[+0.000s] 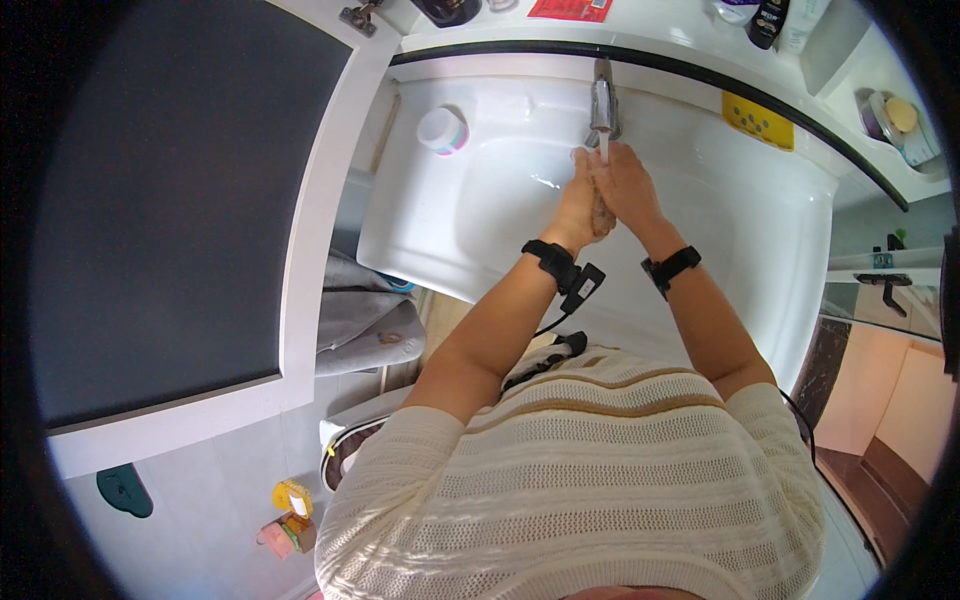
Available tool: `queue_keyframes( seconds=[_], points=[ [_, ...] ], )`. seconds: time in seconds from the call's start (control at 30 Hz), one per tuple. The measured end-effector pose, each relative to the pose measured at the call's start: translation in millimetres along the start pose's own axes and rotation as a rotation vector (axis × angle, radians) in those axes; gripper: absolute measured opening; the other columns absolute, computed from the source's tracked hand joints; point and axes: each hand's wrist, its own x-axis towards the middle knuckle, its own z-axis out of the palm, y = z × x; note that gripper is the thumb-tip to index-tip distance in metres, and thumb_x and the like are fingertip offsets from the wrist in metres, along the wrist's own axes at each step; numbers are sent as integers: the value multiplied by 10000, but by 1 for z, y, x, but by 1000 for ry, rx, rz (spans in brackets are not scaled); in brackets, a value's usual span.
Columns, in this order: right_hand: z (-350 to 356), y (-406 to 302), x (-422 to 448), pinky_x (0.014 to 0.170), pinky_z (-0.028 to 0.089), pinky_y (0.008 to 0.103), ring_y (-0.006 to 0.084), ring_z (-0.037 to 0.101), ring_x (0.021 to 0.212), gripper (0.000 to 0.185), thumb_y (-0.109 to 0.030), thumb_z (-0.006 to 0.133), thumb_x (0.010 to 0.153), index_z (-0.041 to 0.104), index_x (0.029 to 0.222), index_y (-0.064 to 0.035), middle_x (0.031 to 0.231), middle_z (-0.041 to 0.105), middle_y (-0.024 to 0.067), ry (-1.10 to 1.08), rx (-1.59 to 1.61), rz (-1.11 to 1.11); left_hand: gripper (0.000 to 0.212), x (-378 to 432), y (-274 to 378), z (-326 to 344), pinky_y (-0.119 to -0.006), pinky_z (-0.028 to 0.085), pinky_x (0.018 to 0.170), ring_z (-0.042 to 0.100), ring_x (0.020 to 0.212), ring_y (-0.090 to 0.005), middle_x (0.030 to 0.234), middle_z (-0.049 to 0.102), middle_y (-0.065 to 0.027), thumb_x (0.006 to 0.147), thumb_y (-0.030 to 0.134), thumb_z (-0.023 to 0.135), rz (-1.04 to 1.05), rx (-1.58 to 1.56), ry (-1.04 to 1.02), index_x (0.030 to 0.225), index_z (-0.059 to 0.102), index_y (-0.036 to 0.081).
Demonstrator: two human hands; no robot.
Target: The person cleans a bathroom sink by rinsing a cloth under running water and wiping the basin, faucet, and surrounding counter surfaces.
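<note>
Water runs from a chrome faucet (603,105) at the back of a white washbasin (495,202). Beneath the stream, my left hand (577,202) and my right hand (627,184) are close together. A brownish, wet-looking thing (602,216) shows between them, against my left palm; what it is cannot be told. The fingers are partly hidden by one another and by the water, so the exact grip of each hand is unclear. Each wrist wears a black strap, the left one with a small black device and cable.
A white jar (442,130) stands on the basin's back left ledge. A yellow soap dish (757,121) is at the back right. Behind the faucet runs a shelf with a black edge (517,48), holding tubes and a red packet (571,9). An open cabinet door (300,247) stands at left, grey towels (367,322) beside it.
</note>
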Motion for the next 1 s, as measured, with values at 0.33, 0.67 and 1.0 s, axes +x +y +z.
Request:
queue_keyframes(
  seconds=[0.33, 0.67, 1.0],
  points=[
    [21, 41, -7, 678, 454, 434, 363, 573, 754, 339, -324, 411, 887, 539, 866, -11, 797, 600, 191, -32, 181, 333, 370, 11, -7, -18, -397, 480, 611, 596, 726, -308, 798, 596, -189, 924, 329, 370, 672, 1502, 213, 1010, 495, -9],
    [12, 56, -31, 688, 514, 360, 222, 583, 876, 378, -402, 470, 890, 533, 1039, -61, 1002, 571, 103, -37, 1456, 1029, 364, 10, 14, 18, -415, 486, 548, 603, 629, -330, 689, 605, -126, 777, 435, 565, 1058, 1921, 145, 851, 581, 79],
    [-7, 33, -22, 877, 487, 382, 241, 534, 1022, 434, -370, 461, 901, 439, 1171, -31, 1157, 494, 117, 32, 1623, 904, 385, 45, 24, 17, -392, 502, 619, 611, 715, -331, 775, 618, -169, 772, 442, 575, 585, 1534, 229, 825, 649, 68]
  ],
)
